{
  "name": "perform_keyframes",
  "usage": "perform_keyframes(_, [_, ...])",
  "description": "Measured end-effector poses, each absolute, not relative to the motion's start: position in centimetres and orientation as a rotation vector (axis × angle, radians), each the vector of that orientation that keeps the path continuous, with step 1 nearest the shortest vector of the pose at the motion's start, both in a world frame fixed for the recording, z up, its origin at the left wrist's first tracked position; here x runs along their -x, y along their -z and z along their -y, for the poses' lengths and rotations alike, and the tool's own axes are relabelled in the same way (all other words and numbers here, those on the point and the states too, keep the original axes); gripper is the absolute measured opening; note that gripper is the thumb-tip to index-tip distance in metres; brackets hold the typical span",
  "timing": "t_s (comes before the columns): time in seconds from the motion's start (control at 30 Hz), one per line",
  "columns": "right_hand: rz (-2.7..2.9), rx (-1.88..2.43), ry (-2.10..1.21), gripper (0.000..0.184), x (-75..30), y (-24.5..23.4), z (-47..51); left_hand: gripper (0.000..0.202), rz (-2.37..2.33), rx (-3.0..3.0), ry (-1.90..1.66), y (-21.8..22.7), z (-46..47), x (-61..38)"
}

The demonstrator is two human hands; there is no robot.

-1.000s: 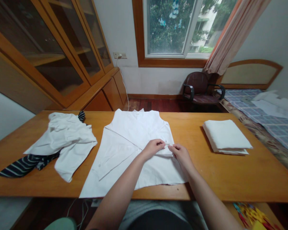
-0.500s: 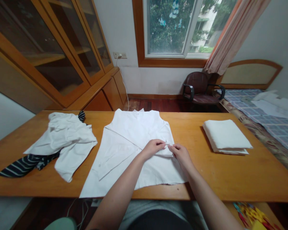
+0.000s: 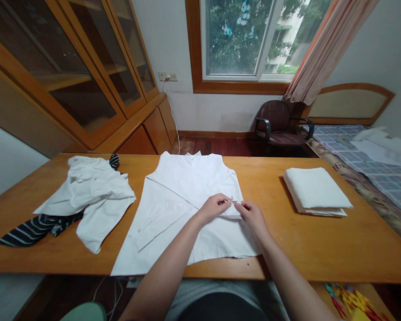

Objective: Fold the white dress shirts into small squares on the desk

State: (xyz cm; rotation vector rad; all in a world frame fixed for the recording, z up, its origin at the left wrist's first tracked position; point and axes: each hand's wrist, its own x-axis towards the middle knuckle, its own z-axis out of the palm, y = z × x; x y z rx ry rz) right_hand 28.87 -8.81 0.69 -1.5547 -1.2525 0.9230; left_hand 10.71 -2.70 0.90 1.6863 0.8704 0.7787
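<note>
A white shirt lies spread on the wooden table, its left-side sleeve folded across the front toward the middle. Over the shirt's right half, my left hand pinches the white cuff fabric between thumb and fingers. Just beside it, my right hand is closed on the same cuff near the shirt's right edge. The fingertips of both hands are close together, with a small fold of cloth raised between them. Any button there is too small to make out.
On the table, a folded white cloth stack sits at right. A crumpled white garment lies at left over a black striped cloth. Behind stand a chair, a bed and a glass-door cabinet. A green stool is below.
My left fingers have shifted very slightly on the cuff. The shirt and the other cloths stay in place.
</note>
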Motion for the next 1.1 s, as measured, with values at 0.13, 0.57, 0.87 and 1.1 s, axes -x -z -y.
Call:
perform_keyframes(0.13, [1.207, 1.536, -0.912, 0.038, -28.6, -0.2, 9.1, 0.027, -0.870, -1.646, -0.763, -0.6, 2.7, -10.8])
perform_keyframes(0.57, [1.375, 1.526, -0.817, 0.041, -28.8, -0.1, 8.7, 0.030, -0.909, -1.552, -0.732, -1.4, 3.0, -10.7])
perform_keyframes(0.87, [1.513, 1.519, -0.719, 0.022, -28.9, -0.1, 8.5, 0.027, -0.890, -1.569, -0.743, -2.2, 3.3, -10.6])
perform_keyframes(1.1, [1.900, 1.502, -0.363, 0.020, -30.2, -0.3, 8.6, 0.028, -0.881, -1.568, -0.749, -2.0, 3.3, -10.3])
